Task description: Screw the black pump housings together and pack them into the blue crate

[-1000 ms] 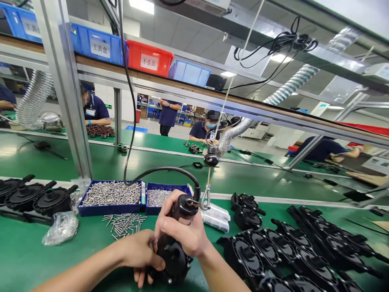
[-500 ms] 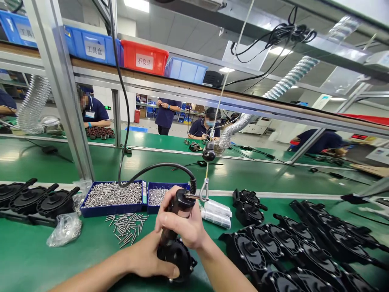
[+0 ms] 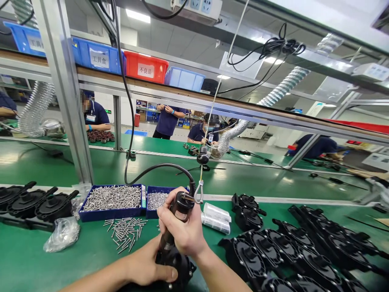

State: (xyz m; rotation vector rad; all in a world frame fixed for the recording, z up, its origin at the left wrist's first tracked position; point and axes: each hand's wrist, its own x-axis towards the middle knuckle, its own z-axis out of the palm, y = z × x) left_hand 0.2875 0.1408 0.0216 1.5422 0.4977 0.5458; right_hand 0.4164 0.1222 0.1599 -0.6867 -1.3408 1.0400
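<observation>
My right hand (image 3: 187, 229) is wrapped round a black electric screwdriver (image 3: 182, 206), which hangs from a cord and metal clip and tilts down to the left. Its lower end meets a round black plastic housing (image 3: 181, 269) on the green bench. My left hand (image 3: 148, 263) grips that housing, thumb lying across its face; the fingers behind are partly hidden. The screwdriver's bit and the screw under it are out of sight. Just beyond my hands stand a blue tray of long screws (image 3: 112, 198) and a smaller blue tray of nuts (image 3: 155, 198), partly covered by my right hand.
Loose screws (image 3: 125, 233) lie left of my hands, near a plastic bag (image 3: 62, 234) of small parts. Clear film rolls (image 3: 216, 219) sit to the right. Many black housings (image 3: 279, 243) fill the right side; several more (image 3: 54, 205) stand left. Co-workers (image 3: 97, 113) are across the bench.
The screwdriver's top leans a little more toward me, its label now showing. Both hands keep their hold. The whole view has shifted slightly.
</observation>
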